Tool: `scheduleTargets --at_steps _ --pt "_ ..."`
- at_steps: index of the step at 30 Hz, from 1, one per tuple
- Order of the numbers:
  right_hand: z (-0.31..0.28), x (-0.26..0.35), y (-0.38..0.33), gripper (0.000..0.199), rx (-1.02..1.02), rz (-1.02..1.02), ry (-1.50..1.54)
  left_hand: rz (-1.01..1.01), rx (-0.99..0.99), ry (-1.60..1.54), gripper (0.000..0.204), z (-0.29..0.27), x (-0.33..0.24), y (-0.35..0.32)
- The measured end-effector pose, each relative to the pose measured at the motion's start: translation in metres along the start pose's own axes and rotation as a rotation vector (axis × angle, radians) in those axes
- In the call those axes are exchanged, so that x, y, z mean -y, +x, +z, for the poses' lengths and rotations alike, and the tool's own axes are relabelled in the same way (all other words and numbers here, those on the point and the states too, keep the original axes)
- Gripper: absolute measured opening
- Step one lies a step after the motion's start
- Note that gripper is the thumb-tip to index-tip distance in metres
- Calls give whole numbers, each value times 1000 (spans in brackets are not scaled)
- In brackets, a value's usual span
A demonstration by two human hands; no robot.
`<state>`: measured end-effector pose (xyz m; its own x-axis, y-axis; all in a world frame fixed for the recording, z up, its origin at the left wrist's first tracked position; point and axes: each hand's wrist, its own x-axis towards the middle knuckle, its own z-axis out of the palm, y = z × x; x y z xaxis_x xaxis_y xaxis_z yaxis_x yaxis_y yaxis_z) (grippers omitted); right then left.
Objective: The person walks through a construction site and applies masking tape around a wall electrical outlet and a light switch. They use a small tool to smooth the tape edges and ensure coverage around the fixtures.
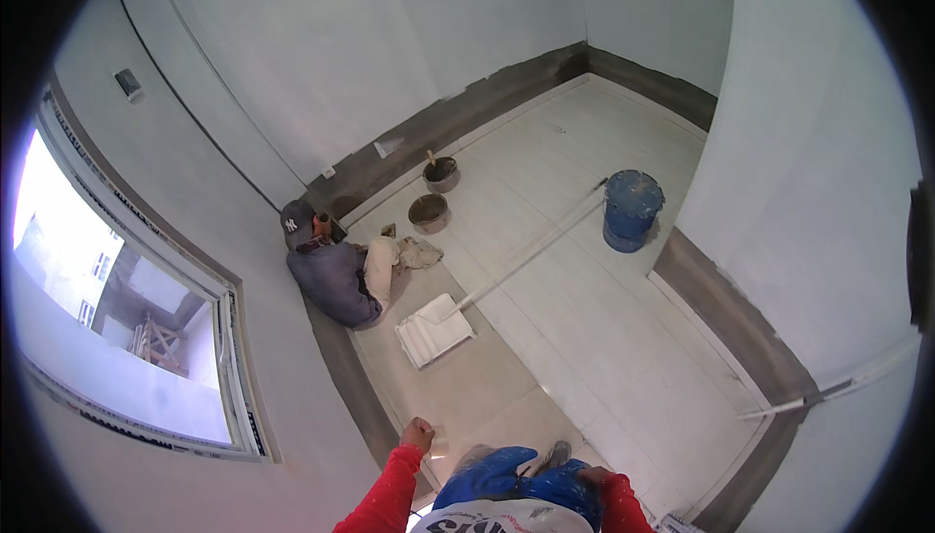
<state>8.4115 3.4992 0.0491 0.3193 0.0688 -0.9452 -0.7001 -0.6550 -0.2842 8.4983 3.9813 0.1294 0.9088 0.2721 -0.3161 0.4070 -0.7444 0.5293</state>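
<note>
Seen from above through a round, bending lens, a room has pale, smooth-looking walls [419, 31] with a rough-edged grey-brown band [477, 109] along their base. The floor [604, 348] is laid in large off-white tiles, with a beige stretch [497, 387] along the left side. At the left, a white-framed window [146, 289] lets in bright daylight. On the beige stretch, ahead of the person wearing the camera, lies a white paint tray [455, 343]; a long pale pole [536, 257] slants from it across the tiles, its far end near a blue bucket [631, 231] splashed with white. The person's left hand [419, 434], below a red sleeve, is curled into a loose fist, near the tray but apart from it. The right hand [592, 475] is beside paint-spotted blue trousers [502, 475]; its fingers are too unclear to tell whether they grip anything. Farther off, a co-worker [336, 285] in a dark top and cap sits low by the left wall, near two round dark-filled tubs [429, 212].
</note>
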Motion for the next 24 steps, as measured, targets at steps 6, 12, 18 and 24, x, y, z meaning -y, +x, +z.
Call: scheduleTargets --at_steps 6,12,18,24 --pt "-74 31 44 58 81 52 45 -106 139 101 17 13 -26 45" --pt "-155 74 98 54 71 132 114 -270 316 268 20 27 -25 147" --pt "-270 188 130 38 -104 -168 -161 -37 299 422 32 0 -75 323" --pt "-386 347 116 42 -174 -64 183 32 162 123 36 -9 -227 515"
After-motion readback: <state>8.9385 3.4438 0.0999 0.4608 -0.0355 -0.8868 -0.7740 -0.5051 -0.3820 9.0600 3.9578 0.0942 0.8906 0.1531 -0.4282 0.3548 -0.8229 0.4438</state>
